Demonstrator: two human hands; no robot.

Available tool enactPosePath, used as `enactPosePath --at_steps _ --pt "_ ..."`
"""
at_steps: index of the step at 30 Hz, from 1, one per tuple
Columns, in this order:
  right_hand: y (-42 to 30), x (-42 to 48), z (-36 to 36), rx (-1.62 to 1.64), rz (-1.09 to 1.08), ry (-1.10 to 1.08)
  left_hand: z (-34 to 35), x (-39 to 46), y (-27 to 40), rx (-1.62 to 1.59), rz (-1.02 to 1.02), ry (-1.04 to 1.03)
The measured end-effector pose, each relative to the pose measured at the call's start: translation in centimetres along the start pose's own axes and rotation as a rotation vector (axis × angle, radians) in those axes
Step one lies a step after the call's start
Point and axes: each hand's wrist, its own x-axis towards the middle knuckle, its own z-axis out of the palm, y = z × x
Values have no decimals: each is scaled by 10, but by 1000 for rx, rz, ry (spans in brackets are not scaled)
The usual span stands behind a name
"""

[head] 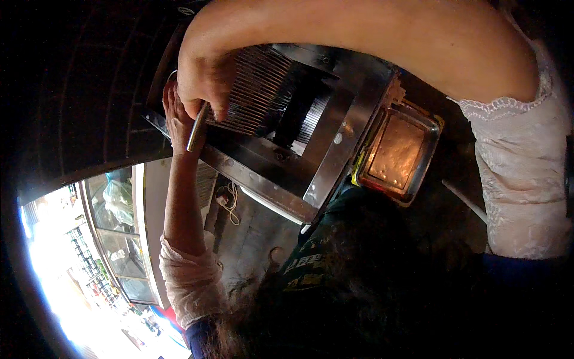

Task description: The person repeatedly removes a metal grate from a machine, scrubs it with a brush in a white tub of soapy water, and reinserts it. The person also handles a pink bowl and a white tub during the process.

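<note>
Before me stands a metal grill-like appliance [332, 179] with a ribbed grate [251, 98] and a dark opening beside the ribs. My right hand [208, 83] reaches over it, curled around a metal rod-like handle [197, 130]; the far part of that tool is hidden. My left hand [179, 121] lies at the left end of the appliance, just behind and below the right hand. Its fingers point away from me and are partly covered, so whether they grip anything cannot be told. Near the left fingertips shows a small metal loop [172, 75].
A rectangular metal tray [423, 179] with a shiny brownish surface stands right of the appliance. On the left are a dark tiled wall [89, 89] and a glass-fronted cabinet [119, 238] with plastic bags. A pale cord with a plug [224, 199] hangs below.
</note>
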Motion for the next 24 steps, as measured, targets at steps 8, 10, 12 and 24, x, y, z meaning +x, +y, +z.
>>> enactPosePath --at_steps 8,10,12,24 --pt "-9 -8 16 -35 18 14 -6 9 18 35 104 109" --pt "-10 -12 25 -50 20 38 -5 6 20 -4 43 141" --pt "-13 -15 31 -64 27 40 -4 10 21 28 57 140" --pt "-20 -33 76 76 160 79 3 8 6 151 120 100"
